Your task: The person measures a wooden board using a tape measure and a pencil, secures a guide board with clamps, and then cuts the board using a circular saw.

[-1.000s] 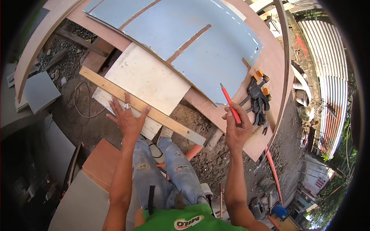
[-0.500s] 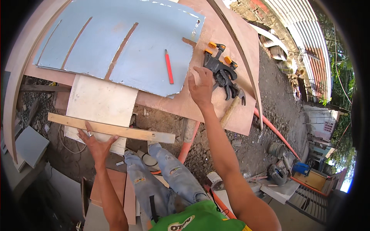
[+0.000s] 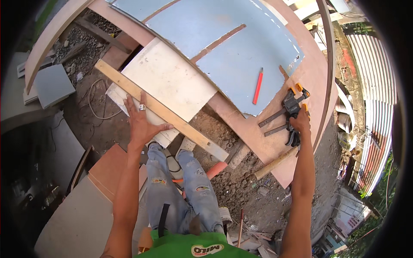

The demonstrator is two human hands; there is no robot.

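My left hand (image 3: 144,122) lies with spread fingers on a long wooden strip (image 3: 189,131), a ring on one finger. That strip runs slantwise across a white board (image 3: 172,81), which juts out from under a blue-painted panel (image 3: 232,56). Off to the right, my right hand (image 3: 302,121) has its fingers curled round black bar clamps (image 3: 291,104) with orange-yellow pads, which rest on a pinkish plywood sheet (image 3: 251,136). A red pencil (image 3: 257,86) lies on the blue panel. Below the clamps sits a wooden handle (image 3: 275,162); its head is hidden by my hand and arm.
Curved wooden strips (image 3: 329,64) arch over the plywood on both sides. Bare soil (image 3: 254,193) with rubble lies below, along with an orange pipe (image 3: 216,169). Cut panels (image 3: 53,86) lie at the left, and a corrugated metal sheet (image 3: 372,73) stands at the far right.
My right hand has gone from open above the plywood to gripping the clamps. My left hand stays on the wooden strip. The whole view has turned, shifting the panel rightward.
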